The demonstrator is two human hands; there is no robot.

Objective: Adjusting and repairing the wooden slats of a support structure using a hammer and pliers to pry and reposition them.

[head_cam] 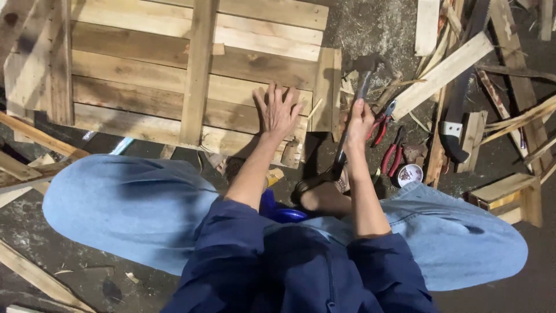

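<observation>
Hammer (351, 116) is up in my right hand (360, 120), fist clenched round the handle, head raised just past the pallet's (145, 75) right edge. Left hand (278, 110) lies flat, fingers spread, on the slats. Red pliers (389, 139) and a saw (460, 110) lie nearby on the floor.
</observation>
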